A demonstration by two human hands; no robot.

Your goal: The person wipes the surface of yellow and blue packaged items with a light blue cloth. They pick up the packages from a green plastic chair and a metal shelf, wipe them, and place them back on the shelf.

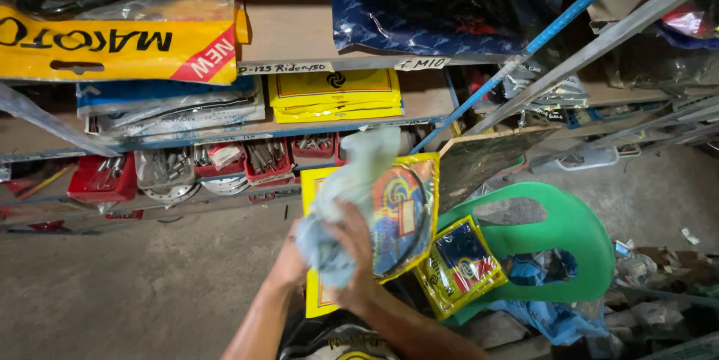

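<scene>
Two bare hands meet at centre of the head view. Right hand [358, 259] has fingers curled around a pale blue cloth [352, 195], bunched and pressed onto a yellow flat packet [401, 214]. Left hand [288, 259] sits behind the cloth and packet; its finger position cannot be told. The packet stands tilted, glossy, with a round coloured print.

Just right of it, a smaller yellow-and-blue packet [458, 263] lies on a green plastic chair [569, 233]. Behind runs shelving [299, 129] holding stacked yellow packets [335, 94], red bins [101, 178] of metal parts and clear-wrapped goods. The concrete floor [150, 278] is grey, dusty and dim. Loose debris lies at far right.
</scene>
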